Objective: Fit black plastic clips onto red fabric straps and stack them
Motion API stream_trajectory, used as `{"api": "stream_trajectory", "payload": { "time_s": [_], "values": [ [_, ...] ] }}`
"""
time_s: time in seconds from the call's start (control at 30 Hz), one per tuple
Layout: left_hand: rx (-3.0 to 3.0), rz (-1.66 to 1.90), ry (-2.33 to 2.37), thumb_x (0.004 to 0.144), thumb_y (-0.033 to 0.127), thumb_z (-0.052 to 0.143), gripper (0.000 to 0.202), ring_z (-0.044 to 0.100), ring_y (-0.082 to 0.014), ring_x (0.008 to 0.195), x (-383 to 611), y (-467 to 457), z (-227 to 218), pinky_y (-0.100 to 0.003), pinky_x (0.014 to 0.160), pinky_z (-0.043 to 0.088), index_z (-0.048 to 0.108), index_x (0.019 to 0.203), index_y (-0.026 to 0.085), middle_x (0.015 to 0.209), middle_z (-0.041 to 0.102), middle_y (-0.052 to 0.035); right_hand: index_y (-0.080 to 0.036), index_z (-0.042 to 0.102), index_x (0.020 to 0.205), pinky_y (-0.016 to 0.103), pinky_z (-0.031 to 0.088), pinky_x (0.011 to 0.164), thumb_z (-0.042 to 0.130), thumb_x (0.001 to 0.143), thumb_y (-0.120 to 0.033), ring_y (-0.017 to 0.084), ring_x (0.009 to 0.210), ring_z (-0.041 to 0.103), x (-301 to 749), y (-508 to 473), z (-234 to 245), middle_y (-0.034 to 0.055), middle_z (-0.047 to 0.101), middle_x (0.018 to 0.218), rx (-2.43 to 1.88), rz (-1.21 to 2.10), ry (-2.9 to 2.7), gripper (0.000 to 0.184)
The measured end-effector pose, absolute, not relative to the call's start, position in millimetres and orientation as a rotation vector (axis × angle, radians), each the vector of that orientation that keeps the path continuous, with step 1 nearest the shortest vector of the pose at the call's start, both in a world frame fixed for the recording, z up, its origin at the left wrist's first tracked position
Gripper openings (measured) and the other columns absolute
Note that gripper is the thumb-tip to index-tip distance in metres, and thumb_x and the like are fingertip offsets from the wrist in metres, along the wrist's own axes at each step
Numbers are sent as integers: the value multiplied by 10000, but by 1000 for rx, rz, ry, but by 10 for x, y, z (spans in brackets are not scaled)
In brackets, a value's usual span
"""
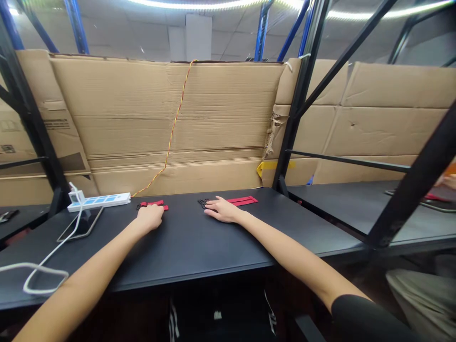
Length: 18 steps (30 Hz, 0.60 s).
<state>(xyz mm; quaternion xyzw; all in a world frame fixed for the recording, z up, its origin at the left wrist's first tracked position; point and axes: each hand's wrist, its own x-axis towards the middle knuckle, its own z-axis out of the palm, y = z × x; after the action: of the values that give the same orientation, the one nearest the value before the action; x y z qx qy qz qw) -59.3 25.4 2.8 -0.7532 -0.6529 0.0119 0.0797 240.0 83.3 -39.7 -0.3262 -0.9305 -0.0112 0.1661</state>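
Note:
My left hand [149, 216] is on the left of the black table, its fingers curled at a short red strap [152, 204] with a black ring or buckle at its left end. The hand hides part of that strap. My right hand [223, 210] lies palm down with its fingers stretched out and slightly spread. Its fingertips are at a small cluster of black metal clips or rings [203, 203], too small to tell which. Flat red straps [245, 200] lie just behind and to the right of this hand.
A white power strip [107, 202] with a plugged-in charger stands at the back left, a phone [82, 223] before it. The white cable [46, 270] loops at the left edge. Cardboard [221, 109] walls the back; a black metal post [294, 114] rises at right. Another person's hand [449, 181] shows far right.

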Motion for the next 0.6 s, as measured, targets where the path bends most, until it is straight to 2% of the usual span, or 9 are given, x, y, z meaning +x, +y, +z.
{"api": "stream_trajectory", "payload": {
  "time_s": [0.07,0.13,0.27,0.37,0.47,0.6],
  "values": [
    [-2252,75,-1903,712,77,491,323,619,-320,993,-535,225,37,-451,798,494,666,973,151,1066,652,-182,-213,592,1238,489,188,1111,343,958,-460,240,1274,453,2413,854,-372,101,574,1300,-951,-100,-2614,449],
    [-2225,96,-1853,718,75,481,344,601,-301,1025,-495,194,59,-425,805,495,656,998,170,1131,632,-159,-207,585,1241,454,270,1071,364,958,-413,248,1237,482,2457,883,-334,109,559,1310,-1055,-219,-2518,415],
    [-2149,137,-1858,740,60,453,353,569,-307,1066,-489,149,115,-441,837,479,648,1019,156,1156,620,-161,-172,676,1061,359,419,885,395,944,-343,256,1004,600,2642,952,-298,145,635,1100,-1436,-324,-2321,349],
    [-2138,191,-1920,752,66,453,318,588,-315,1033,-515,149,130,-442,820,480,650,992,136,1102,638,-176,-167,705,972,316,429,808,442,921,-338,240,899,612,2777,994,-346,134,652,964,-1557,-253,-2314,318],
    [-2163,185,-1927,759,73,459,302,609,-303,1003,-547,176,107,-426,811,480,643,989,140,1084,643,-173,-163,721,898,288,414,800,453,916,-334,222,872,597,2822,1029,-407,111,659,860,-1527,-227,-2336,318],
    [-2275,111,-1842,762,54,454,281,612,-294,994,-593,242,56,-388,787,479,637,956,145,1059,639,-165,-139,723,844,274,400,795,435,928,-346,209,843,584,2791,1077,-438,114,649,842,-1535,-236,-2308,365]
  ]
}}
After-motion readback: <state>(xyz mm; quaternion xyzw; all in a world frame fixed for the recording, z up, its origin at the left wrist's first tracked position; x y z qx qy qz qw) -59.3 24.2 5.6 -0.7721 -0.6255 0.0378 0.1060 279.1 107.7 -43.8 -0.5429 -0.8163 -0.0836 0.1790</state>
